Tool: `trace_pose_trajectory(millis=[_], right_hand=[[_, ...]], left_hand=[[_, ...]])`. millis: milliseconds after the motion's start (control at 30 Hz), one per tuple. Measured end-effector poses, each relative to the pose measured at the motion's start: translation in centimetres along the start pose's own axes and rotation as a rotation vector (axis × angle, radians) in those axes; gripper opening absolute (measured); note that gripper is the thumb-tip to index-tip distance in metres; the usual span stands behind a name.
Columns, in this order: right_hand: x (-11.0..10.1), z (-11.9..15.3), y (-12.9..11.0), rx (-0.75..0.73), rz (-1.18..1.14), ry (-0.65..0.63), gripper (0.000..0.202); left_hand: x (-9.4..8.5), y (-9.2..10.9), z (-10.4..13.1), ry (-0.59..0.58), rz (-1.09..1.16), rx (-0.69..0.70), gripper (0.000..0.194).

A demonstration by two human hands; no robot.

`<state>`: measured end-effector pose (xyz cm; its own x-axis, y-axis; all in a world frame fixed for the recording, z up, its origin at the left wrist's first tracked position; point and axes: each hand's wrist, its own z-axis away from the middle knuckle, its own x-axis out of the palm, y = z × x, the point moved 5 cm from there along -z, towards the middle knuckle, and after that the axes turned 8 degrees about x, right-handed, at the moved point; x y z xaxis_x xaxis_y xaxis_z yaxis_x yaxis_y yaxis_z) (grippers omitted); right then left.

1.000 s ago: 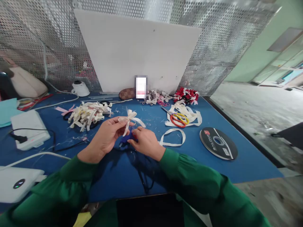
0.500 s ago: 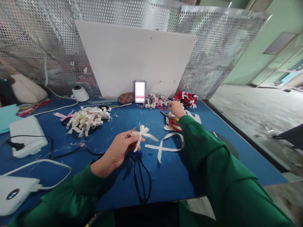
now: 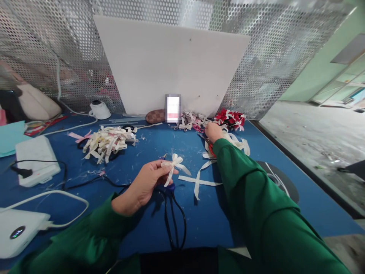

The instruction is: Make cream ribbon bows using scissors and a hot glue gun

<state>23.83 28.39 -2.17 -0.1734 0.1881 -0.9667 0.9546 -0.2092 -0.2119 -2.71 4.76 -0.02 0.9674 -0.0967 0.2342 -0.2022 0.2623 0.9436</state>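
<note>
A cream ribbon bow with loose tails is pinched between the thumb and fingers of my left hand, low over the blue table. My right hand reaches far forward, its fingers curled beside the pink bands and the scissors with red handles. Whatever those fingers hold is too small to make out. Flat cream ribbon lies crossed on the table between my hands. More cream ribbon is spread around my right wrist.
Cream bows are piled at the left, red and white bows at the back right. A lit phone leans on the white board. Left lie a white power strip and power bank; a black cord loops in front.
The view has shifted slightly. My right hand has moved a little nearer the scissors and now covers part of their handles. My left hand still holds the bow.
</note>
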Motion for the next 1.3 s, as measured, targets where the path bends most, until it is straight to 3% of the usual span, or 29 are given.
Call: trace_pose_trajectory(millis=[133, 233, 367, 500, 633, 733, 833, 1000, 1300], right_hand=[[-2.8, 0.8, 1.1, 0.013, -0.139, 0.071, 0.03], [-4.7, 3.0, 1.9, -0.019, -0.267, 0.066, 0.031], [-6.2, 8.5, 1.9, -0.099, -0.449, 0.008, 0.023], [-8.3, 15.4, 0.3, -0.192, -0.929, -0.036, 0.019], [-10.0, 21.3, -2.3, -0.299, -1.028, -0.072, 0.015], [-9.7, 24.2, -3.4, -0.322, -1.071, -0.165, 0.013], [-8.7, 25.5, -3.8, -0.334, -1.088, -0.249, 0.012], [-7.5, 25.6, -3.7, -0.323, -1.069, -0.251, 0.008], [-8.0, 26.3, -4.1, -0.501, -0.676, 0.074, 0.013]], left_hand=[[0.1, 0.1, 0.1, 0.004, 0.019, 0.015, 0.018], [0.4, 0.0, 0.3, 0.013, 0.028, 0.013, 0.018], [0.8, -0.4, 0.6, -0.004, 0.026, 0.04, 0.023], [1.2, -1.0, 0.9, -0.029, 0.012, 0.095, 0.027], [1.4, -1.4, 1.0, -0.035, 0.033, 0.127, 0.03], [1.5, -1.6, 1.1, -0.043, 0.033, 0.153, 0.03], [1.6, -1.7, 1.1, -0.058, 0.019, 0.18, 0.027], [1.8, -1.9, 1.1, -0.066, 0.008, 0.187, 0.025], [1.6, -2.0, 1.1, -0.05, -0.074, 0.228, 0.019]])
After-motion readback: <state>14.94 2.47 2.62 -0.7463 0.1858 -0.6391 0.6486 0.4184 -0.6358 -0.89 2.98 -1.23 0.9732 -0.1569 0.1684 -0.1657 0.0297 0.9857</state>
